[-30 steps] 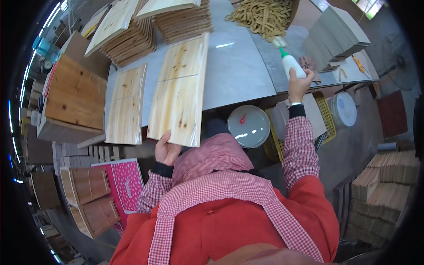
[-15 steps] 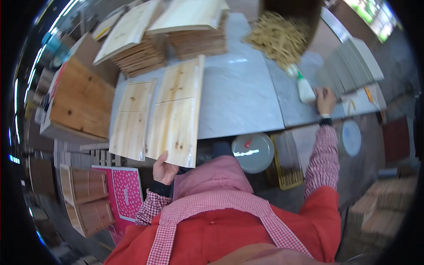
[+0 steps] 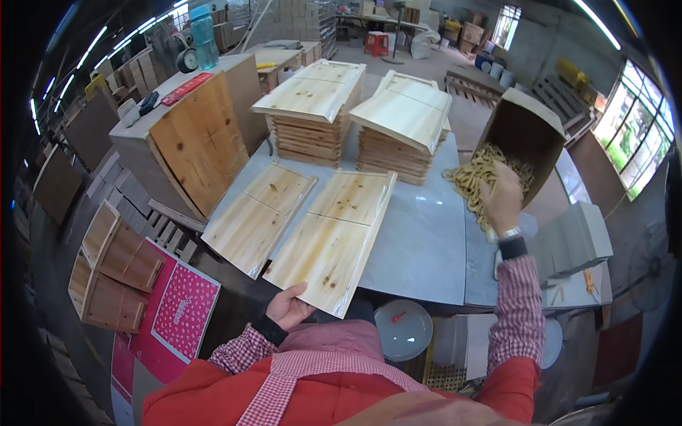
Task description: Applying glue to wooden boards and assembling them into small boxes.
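Note:
A long pale wooden panel [image 3: 320,245] with a groove across it lies at the table's near edge, its close end jutting over. My left hand [image 3: 290,307] is closed on that end, thumb on top. A similar panel [image 3: 259,216] lies left of it. My right hand [image 3: 503,202] is over a pile of tan strips [image 3: 470,177] that look like rubber bands, spilling from a tipped cardboard box [image 3: 529,131]. Its thumb stands apart from the fingers, which are partly hidden, and nothing shows in its grasp. A white bottle [image 3: 498,266] is mostly hidden behind my right forearm.
Two stacks of wooden panels [image 3: 309,138] [image 3: 401,153] stand at the grey table's back. Grey-white boards [image 3: 572,238] and an orange-handled tool [image 3: 589,280] are at right. A wooden cabinet [image 3: 199,138] stands left. Below the front edge sits a round pail [image 3: 403,334].
My right hand has left the white bottle and moved up and away to the tan strips. My left hand keeps its hold on the panel's near end. The head view has tilted upward.

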The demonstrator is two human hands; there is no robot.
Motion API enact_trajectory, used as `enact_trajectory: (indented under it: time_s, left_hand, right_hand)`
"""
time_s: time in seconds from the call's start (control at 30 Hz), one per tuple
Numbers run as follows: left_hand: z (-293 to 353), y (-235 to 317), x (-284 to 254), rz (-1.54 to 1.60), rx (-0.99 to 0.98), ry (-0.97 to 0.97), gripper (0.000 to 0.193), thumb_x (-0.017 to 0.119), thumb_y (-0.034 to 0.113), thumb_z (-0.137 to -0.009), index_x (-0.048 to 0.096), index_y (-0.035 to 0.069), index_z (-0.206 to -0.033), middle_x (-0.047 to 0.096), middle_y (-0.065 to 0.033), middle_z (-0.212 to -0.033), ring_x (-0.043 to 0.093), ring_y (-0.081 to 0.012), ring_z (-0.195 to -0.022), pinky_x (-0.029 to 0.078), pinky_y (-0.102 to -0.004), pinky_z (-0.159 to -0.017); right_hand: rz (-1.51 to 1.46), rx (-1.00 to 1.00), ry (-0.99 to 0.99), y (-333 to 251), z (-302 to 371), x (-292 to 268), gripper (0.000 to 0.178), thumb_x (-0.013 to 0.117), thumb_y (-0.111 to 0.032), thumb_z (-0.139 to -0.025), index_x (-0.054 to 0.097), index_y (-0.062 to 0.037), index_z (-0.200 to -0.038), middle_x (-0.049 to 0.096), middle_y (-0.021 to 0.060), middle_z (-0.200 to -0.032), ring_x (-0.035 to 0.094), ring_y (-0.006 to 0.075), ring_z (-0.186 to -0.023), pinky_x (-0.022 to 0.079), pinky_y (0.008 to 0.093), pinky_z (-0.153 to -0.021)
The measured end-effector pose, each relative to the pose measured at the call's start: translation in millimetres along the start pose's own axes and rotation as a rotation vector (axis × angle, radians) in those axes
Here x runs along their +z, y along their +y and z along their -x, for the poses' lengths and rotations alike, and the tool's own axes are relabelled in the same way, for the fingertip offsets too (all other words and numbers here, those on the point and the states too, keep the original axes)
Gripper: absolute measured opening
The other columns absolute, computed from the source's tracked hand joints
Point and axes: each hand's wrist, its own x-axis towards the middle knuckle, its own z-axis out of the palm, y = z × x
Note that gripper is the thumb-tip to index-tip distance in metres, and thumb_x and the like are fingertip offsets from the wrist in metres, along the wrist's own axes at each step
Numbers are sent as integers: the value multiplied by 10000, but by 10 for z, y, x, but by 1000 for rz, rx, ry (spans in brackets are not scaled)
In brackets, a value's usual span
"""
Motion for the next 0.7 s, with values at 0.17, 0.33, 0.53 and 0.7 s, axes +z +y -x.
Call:
enact_trajectory:
  time_s: [0.17,0.33,0.53,0.7]
  left_hand:
    - [130,-48,74,11,33,5,494,519,46,-901,330,-19,-1353,444,-184,-1357,452,-294,-1254,390,-424,-1051]
    - [293,-24,75,-12,111,3,500,521,41,-900,326,-11,-1357,443,-176,-1357,457,-291,-1248,391,-426,-1048]
    - [482,120,89,-18,142,-20,517,525,36,-892,320,-6,-1364,432,-169,-1369,454,-294,-1249,381,-435,-1051]
    - [659,218,41,-36,207,-22,535,529,24,-880,316,-5,-1370,436,-166,-1364,458,-296,-1243,379,-448,-1046]
  right_hand:
    - [78,-300,-65,-1169,-949,782,635,733,-235,-701,481,-7,-1238,511,204,-1253,472,337,-1188,392,412,-986]
    - [316,-164,-383,-1518,-1327,1421,505,643,-184,-771,480,-20,-1221,539,181,-1194,509,329,-1144,413,424,-953]
    - [327,-175,-469,-1265,-1242,1648,381,530,-85,-822,474,-17,-1192,548,182,-1146,543,321,-1081,444,413,-906]
    - [57,-388,-287,-1213,-663,870,520,469,62,-757,427,-2,-1272,494,211,-1258,460,377,-1184,393,413,-991]
